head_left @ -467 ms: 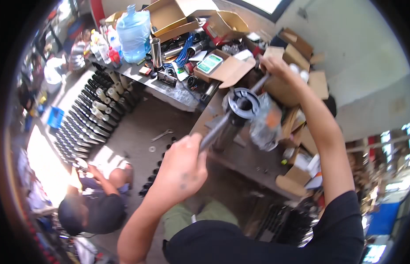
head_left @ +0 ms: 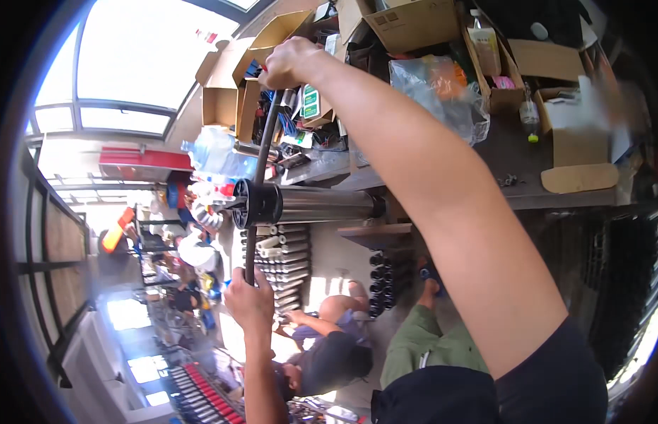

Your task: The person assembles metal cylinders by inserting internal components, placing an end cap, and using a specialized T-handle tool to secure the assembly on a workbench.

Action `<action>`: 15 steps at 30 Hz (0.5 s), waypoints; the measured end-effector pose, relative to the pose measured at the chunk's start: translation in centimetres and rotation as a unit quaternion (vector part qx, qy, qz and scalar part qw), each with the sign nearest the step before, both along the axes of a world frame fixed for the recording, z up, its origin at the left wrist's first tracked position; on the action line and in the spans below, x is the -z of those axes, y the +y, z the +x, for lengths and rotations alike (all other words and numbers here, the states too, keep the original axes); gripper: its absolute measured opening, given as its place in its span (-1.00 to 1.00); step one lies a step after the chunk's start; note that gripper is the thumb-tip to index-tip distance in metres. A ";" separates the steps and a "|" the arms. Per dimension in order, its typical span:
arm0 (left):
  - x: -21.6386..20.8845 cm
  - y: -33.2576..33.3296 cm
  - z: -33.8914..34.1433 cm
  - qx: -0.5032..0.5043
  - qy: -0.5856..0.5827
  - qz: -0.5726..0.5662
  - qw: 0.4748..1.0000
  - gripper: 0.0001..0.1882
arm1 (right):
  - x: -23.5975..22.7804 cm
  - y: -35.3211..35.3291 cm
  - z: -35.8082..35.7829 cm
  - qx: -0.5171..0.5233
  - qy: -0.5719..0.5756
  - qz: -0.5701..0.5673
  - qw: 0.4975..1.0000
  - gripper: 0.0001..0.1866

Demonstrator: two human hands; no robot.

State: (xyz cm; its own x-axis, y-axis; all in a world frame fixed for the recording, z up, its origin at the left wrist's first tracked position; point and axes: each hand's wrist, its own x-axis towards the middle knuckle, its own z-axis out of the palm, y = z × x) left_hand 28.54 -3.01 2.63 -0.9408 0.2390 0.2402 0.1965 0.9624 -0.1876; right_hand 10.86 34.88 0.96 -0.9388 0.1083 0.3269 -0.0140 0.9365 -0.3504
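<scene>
A dark metal bar (head_left: 262,159) runs through the slotted black end piece (head_left: 258,203) of a shiny metal cylinder (head_left: 322,205). My left hand (head_left: 250,300) is closed round the bar's lower end in the picture. Round its upper end my right hand (head_left: 292,62) is closed too, close to the cardboard boxes. The cylinder lies across the picture, its far end at the bench edge beside a dark fitting (head_left: 377,205). My right forearm passes in front of part of the bench.
The workbench (head_left: 513,191) carries open cardboard boxes (head_left: 414,25), a clear plastic bag (head_left: 442,92), a small bottle (head_left: 529,116) and a big blue water jug (head_left: 219,152). On the floor stand rows of metal cylinders (head_left: 290,261). A co-worker (head_left: 329,360) in dark clothes sits close by.
The view has tilted strongly, and the cylinder now appears sideways instead of upright. Both hands stay closed on the bar, which now runs nearly up and down the picture.
</scene>
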 end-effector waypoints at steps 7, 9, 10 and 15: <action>-0.3 -4.7 -7.3 0.214 0.074 -0.015 0.974 -0.82 | 1.5 1.6 10.9 0.066 -0.003 -0.048 0.997 -0.51; -1.1 -4.0 -10.1 0.259 0.093 -0.031 0.961 -0.85 | 3.3 1.6 15.7 0.087 0.000 -0.073 0.994 -0.53; -1.3 -4.5 -11.2 0.258 0.082 -0.044 0.962 -0.86 | 4.2 1.3 17.0 0.100 0.049 -0.071 0.991 -0.54; -0.9 -5.0 -12.5 0.296 0.157 -0.038 0.942 -0.75 | 4.5 1.1 16.9 0.138 0.092 -0.043 0.985 -0.53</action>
State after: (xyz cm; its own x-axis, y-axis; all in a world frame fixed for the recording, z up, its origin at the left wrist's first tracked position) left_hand 16.01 -8.01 3.57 -0.5234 0.7261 0.4459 0.6172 0.6839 -0.3890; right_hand 27.77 35.99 -3.53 -0.7955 0.3856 0.4674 0.1661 0.8806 -0.4438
